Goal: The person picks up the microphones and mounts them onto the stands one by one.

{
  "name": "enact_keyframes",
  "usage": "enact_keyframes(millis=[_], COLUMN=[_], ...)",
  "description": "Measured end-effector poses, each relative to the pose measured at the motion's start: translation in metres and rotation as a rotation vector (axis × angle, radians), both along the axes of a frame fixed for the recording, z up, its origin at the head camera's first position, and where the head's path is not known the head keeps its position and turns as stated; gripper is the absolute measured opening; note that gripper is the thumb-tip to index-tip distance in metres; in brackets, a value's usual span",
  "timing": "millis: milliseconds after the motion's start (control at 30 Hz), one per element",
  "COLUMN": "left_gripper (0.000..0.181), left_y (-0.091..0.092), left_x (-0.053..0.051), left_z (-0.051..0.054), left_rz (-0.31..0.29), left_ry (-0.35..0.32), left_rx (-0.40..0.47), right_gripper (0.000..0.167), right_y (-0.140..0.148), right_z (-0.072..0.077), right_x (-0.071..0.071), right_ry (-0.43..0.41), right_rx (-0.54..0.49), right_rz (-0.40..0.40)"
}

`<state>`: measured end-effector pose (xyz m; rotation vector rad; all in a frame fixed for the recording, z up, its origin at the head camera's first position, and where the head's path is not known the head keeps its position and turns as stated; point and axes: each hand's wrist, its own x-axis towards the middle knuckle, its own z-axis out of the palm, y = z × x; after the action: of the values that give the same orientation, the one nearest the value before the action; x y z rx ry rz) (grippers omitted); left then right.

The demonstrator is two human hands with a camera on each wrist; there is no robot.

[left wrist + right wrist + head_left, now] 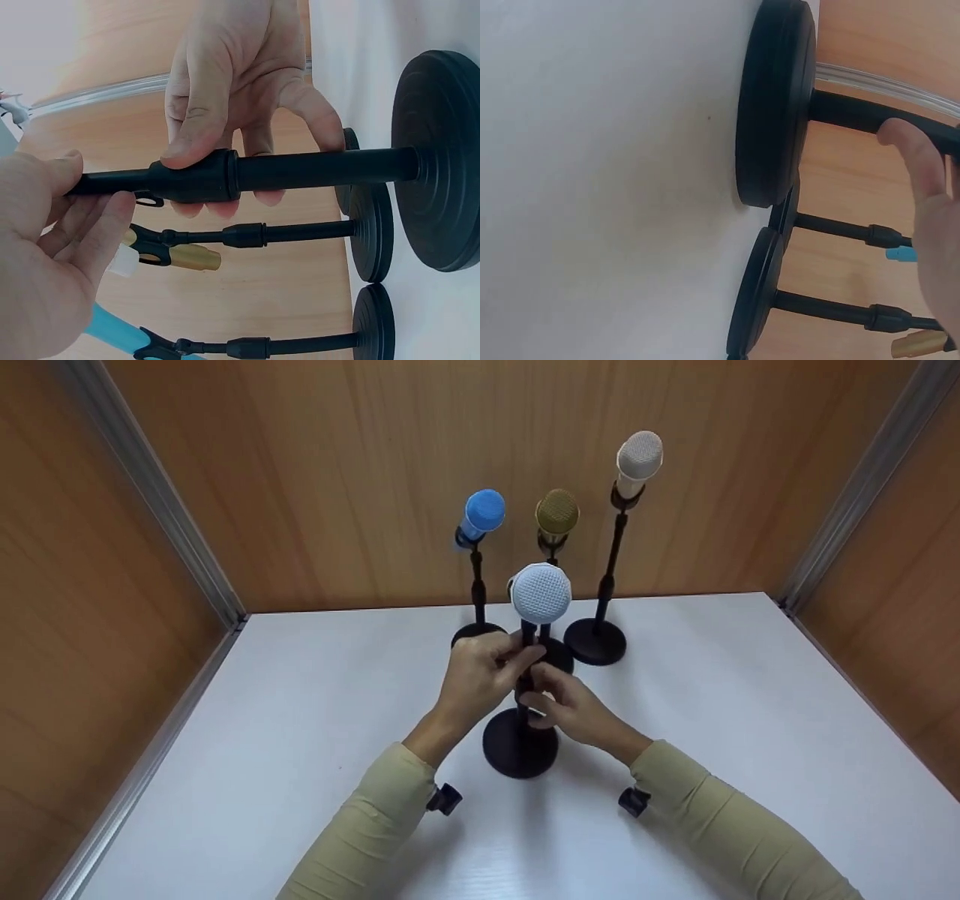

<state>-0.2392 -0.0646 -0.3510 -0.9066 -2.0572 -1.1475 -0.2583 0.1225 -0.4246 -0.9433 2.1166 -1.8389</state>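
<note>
A microphone with a white mesh head (541, 594) tops a black desk stand, whose round base (520, 750) rests on the white table. My left hand (480, 671) pinches the thin upper pole (112, 181) just below the microphone. Lower down, my right hand (581, 709) grips the thicker collar (195, 177) of the same stand between thumb and fingers. One finger of the right hand (930, 187) lies along the lower pole (847, 111) in the right wrist view. The stand is upright.
Behind stand three more microphones on black stands: a blue one (484, 510), a gold one (557, 512) and a taller pale one (640, 456). Their bases are close to the front stand. Wooden panels (300, 495) enclose the white table (315, 697) at the back and sides.
</note>
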Motion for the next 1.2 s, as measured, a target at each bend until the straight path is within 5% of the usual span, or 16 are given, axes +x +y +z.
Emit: enact_keyframes(millis=[300,433,567,700,833,1000,1100,1200], left_gripper=[0.017,0.014,0.022,0.034,0.038,0.048,0.059,0.062], left_y=[0.000,-0.006,-0.018,-0.031,-0.037,-0.035,-0.030,-0.025], left_x=[-0.002,0.000,0.004,0.008,0.008,0.006,0.007,0.010], left_z=[0.002,0.003,0.001,-0.011,-0.026,-0.042,-0.055,-0.068], left_rz=[0.001,-0.006,0.058,0.123,0.125,0.118,0.114,0.098], left_ry=[-0.007,-0.081,-0.134,-0.159,-0.187,-0.339,-0.459,-0.504], left_rx=[0.006,-0.025,-0.157,-0.333,-0.458,-0.612,-0.709,-0.789], right_gripper=[0.030,0.031,0.033,0.037,0.042,0.045,0.039,0.035], right_y=[0.002,0.006,0.013,0.024,0.029,0.025,0.018,0.013], right_z=[0.009,0.025,0.041,0.050,0.049,0.032,0.020,0.014], right_x=[-0.008,-0.013,-0.013,-0.006,-0.001,0.003,0.009,0.015], right_ry=[-0.015,0.138,0.280,0.286,0.277,0.284,0.353,0.415], right_rx=[0.044,0.219,0.428,0.675,0.853,0.928,0.961,1.006], right_rz=[0.041,0.104,0.142,0.161,0.160,0.130,0.104,0.081])
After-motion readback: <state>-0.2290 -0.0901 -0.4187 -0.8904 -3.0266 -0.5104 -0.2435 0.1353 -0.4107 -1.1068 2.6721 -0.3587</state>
